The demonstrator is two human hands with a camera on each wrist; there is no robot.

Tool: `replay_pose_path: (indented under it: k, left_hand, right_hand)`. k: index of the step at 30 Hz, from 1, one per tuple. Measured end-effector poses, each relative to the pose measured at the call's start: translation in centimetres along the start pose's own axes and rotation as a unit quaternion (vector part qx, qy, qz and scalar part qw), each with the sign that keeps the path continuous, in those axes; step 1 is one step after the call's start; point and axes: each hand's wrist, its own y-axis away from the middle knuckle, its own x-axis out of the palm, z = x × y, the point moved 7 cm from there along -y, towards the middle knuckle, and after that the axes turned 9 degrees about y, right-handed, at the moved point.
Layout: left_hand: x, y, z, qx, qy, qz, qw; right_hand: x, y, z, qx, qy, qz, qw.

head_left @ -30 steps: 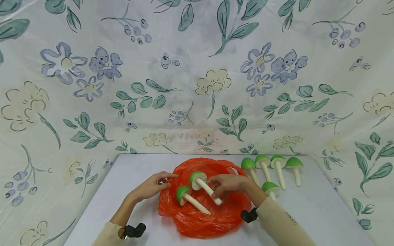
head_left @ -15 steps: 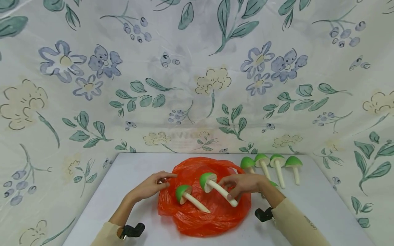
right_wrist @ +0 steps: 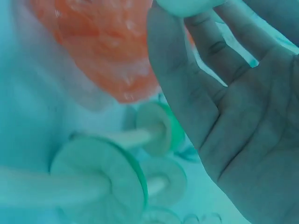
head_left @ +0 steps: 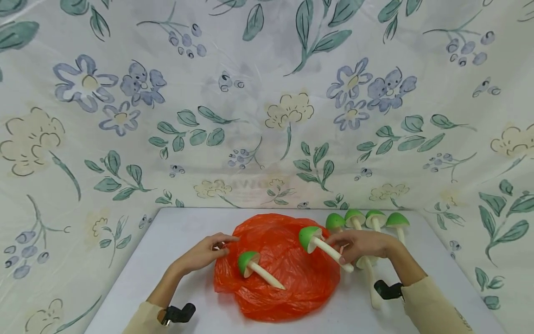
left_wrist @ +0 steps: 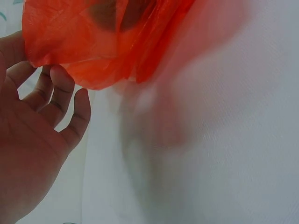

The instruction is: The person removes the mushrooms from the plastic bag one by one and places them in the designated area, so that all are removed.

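Observation:
In the head view, my right hand [head_left: 363, 244] pinches the white stem of a green-capped mushroom [head_left: 309, 237] over the right edge of a crumpled red plastic bag [head_left: 283, 306]. The stem slants down to the right, and its pale end shows at the fingertips in the right wrist view. A second green-capped mushroom [head_left: 248, 263] lies on the bag at the left. My left hand [head_left: 204, 253] is at the bag's left edge, thumb and forefinger apart. In the left wrist view, its loosely bent fingers [left_wrist: 60, 95] are right at the edge of the red plastic.
Several more green-capped mushrooms [head_left: 397, 219] stand in a row at the table's back right. One with a longer stem [head_left: 373, 292] lies nearer, partly behind my right hand. The white table [head_left: 183, 227] ends at a floral sheet [head_left: 250, 153] that hangs behind it and at both sides.
My right hand has carried the held mushroom to the right, from over the bag's middle to its right edge. The left hand and the mushroom on the bag have stayed put.

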Motion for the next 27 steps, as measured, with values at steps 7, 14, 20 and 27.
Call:
replay_pose_path:
  k: [7,14,20,27]
  left_hand:
    - [0.1,-0.2,-0.4,0.010,0.000,0.006,0.9999]
    - [0.4,-0.5,-0.5,0.009,0.013,0.011,0.9998]
    - [0.3,-0.5,-0.7,-0.001,0.013,0.009,0.9999]
    - [0.5,-0.6,-0.8,-0.005,0.016,0.010,0.9998]
  right_hand:
    - [-2.3,3.3,-1.9,0.005,0.003,-0.052,0.999]
    - [-3.3,6.9,-4.8,0.027,-0.002,-0.084,0.996]
    - [-3.8,9.5,-7.7,0.050,-0.049,-0.106,0.992]
    - [-3.4,11.6,-11.1,0.072,-0.081,-0.125,0.986]
